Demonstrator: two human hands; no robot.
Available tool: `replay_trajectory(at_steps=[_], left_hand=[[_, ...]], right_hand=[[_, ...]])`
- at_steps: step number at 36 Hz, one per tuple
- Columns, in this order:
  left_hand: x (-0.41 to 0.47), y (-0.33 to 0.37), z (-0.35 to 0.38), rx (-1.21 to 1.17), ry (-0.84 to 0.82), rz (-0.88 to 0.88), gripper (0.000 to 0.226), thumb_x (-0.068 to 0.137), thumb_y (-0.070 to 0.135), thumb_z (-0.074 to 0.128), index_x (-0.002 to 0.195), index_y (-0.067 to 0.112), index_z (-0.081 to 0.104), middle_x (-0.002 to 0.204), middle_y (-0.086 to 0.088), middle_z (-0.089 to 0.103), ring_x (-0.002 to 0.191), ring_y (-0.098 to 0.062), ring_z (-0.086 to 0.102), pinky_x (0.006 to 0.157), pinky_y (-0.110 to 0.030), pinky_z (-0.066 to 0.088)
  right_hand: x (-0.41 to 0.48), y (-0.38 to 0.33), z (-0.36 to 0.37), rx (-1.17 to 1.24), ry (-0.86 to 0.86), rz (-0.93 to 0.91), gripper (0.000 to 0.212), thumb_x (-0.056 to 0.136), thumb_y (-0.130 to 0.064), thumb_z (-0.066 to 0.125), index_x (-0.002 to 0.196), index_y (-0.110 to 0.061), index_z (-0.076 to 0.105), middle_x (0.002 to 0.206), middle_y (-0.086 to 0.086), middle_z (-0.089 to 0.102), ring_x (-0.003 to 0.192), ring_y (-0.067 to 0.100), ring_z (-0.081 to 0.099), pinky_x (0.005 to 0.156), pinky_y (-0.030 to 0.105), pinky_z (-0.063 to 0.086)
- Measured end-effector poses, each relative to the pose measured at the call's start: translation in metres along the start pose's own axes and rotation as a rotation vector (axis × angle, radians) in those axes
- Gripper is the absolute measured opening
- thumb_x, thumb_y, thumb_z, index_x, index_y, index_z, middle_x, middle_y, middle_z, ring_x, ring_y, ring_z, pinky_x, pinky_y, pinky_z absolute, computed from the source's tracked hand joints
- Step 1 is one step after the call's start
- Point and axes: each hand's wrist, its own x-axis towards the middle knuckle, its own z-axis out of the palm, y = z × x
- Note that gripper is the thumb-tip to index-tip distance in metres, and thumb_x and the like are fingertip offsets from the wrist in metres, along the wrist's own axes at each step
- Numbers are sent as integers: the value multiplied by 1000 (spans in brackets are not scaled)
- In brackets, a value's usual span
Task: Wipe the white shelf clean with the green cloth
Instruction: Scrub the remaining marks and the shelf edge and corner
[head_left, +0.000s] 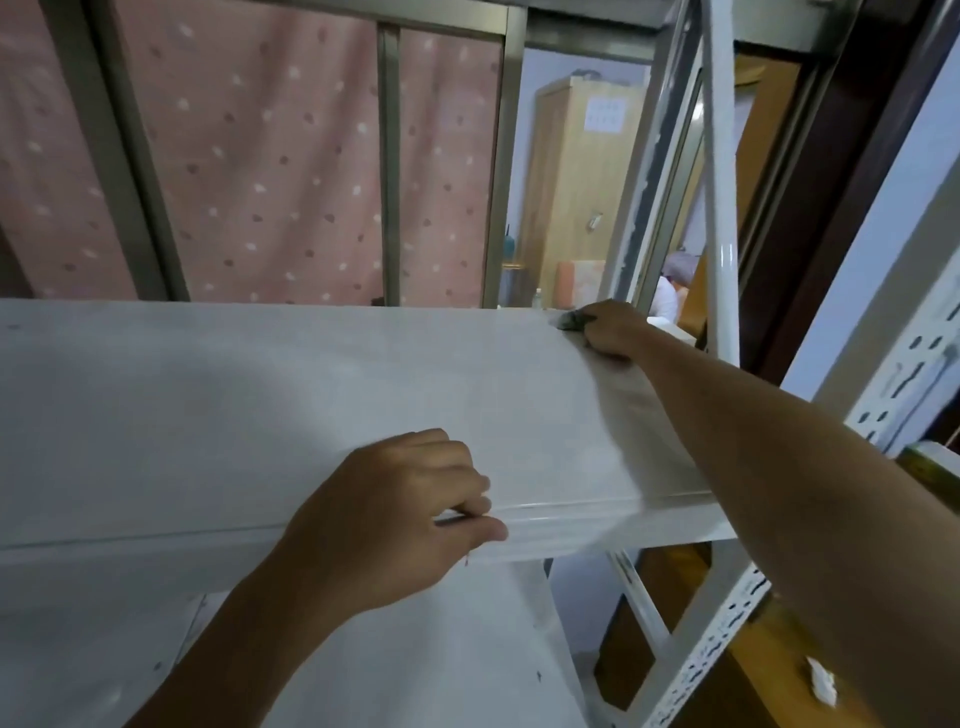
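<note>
The white shelf (208, 405) fills the middle of the head view, a flat board in a white metal rack. My right hand (613, 327) reaches to its far right corner and grips the green cloth (571, 319), pressing it on the board; only a dark bit of cloth shows under the fingers. My left hand (410, 514) holds the shelf's front edge, fingers curled over the top and thumb under the lip.
A lower white shelf (389, 649) lies below the front edge. White perforated rack uprights (722, 218) stand at the right. Behind the shelf hang a pink dotted curtain (270, 156) and a grey metal frame (389, 166). A wooden cabinet (582, 171) stands farther back.
</note>
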Motion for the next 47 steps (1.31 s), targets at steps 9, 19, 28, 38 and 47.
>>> replay_trajectory(at_steps=[9, 19, 28, 38, 47], left_hand=[[2, -1, 1, 117, -23, 28, 39, 87, 51, 67, 58, 25, 61, 67, 13, 56, 67, -6, 53, 60, -22, 40], [0, 0, 1, 93, 68, 59, 38, 82, 38, 84, 61, 18, 59, 66, 12, 51, 65, -9, 44, 58, -23, 37], [-6, 4, 3, 86, 65, -8, 32, 85, 52, 67, 70, 24, 68, 71, 15, 60, 69, -9, 55, 58, -33, 53], [-7, 10, 2, 85, 69, -67, 26, 81, 47, 73, 69, 25, 68, 71, 19, 58, 70, -5, 55, 61, -30, 52], [-15, 15, 3, 118, 104, -56, 31, 88, 47, 62, 72, 22, 72, 74, 15, 62, 74, -6, 56, 61, -33, 53]], right_hand=[[7, -16, 9, 23, -6, -214, 47, 95, -13, 41, 128, -34, 65, 143, -1, 56, 131, 27, 47, 99, 22, 33], [-81, -13, -1, -21, -152, -411, 43, 101, -17, 45, 138, -36, 56, 143, -4, 56, 129, 21, 51, 104, 20, 34], [-209, 20, -20, 117, -257, -599, 43, 102, -25, 51, 133, -55, 53, 130, -13, 65, 111, 21, 66, 100, 38, 51], [-250, 59, -42, 229, -233, -567, 39, 96, -22, 63, 131, -40, 62, 123, -19, 67, 111, -1, 62, 96, 27, 53], [-243, 58, -41, 313, -207, -536, 34, 91, -25, 70, 121, -40, 70, 117, -19, 70, 108, 0, 65, 96, 29, 54]])
